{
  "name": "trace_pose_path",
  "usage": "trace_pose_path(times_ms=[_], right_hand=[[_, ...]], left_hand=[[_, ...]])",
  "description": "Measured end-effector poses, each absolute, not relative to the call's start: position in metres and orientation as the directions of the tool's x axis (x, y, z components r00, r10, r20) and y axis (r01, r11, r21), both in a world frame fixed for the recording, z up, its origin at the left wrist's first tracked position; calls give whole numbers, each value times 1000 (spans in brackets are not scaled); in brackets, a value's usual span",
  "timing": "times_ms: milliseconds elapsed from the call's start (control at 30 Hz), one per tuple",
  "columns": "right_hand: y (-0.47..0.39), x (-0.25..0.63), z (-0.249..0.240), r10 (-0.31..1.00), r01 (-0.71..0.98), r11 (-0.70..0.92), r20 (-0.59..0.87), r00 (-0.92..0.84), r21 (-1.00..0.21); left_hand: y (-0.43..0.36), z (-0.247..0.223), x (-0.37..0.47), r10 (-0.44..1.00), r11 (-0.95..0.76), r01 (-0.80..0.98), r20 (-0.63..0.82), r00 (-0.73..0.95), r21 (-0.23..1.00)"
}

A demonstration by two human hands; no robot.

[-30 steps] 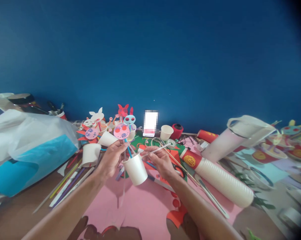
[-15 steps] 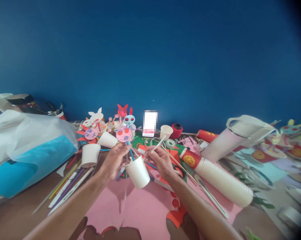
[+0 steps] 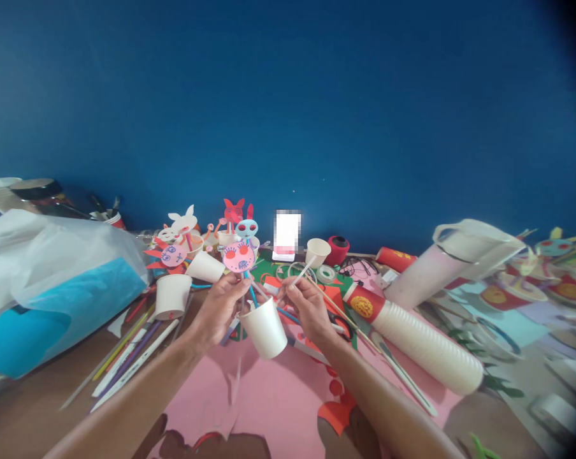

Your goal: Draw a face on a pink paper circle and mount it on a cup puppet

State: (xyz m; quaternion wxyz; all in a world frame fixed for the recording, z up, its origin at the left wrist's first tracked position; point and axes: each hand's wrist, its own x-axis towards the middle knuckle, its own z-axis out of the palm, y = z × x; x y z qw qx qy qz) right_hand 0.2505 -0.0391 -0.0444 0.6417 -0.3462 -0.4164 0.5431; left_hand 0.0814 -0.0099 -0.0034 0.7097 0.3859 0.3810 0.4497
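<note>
My left hand (image 3: 225, 305) is closed on a white paper cup (image 3: 265, 328), near its rim on the left side. The cup tilts in the air over pink paper. Above it is a round pink paper face (image 3: 239, 256) with red eyes and drawn lashes, and blue straws (image 3: 251, 291) run from below the face into the cup. My right hand (image 3: 304, 305), to the right of the cup, pinches a thin white strip (image 3: 304, 270) that slants up to the right.
Finished paper figures (image 3: 183, 221) and cups stand at the back left. A lit phone (image 3: 287, 236) is upright behind my hands. Stacked cups (image 3: 426, 344) and a large jug (image 3: 431, 268) lie right; a plastic bag (image 3: 63, 280) lies left. Pink paper (image 3: 269, 408) is in front.
The white strip and my right fingers have shifted slightly left and down. The pink face and cup have barely moved.
</note>
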Motion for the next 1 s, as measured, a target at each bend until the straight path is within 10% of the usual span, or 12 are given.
trace_pose_path(times_ms=[1000], right_hand=[[-35,255,-54,996,-230,42,61,-73,-972]], left_hand=[[2,-7,72,935,229,-293,-125,332,928]])
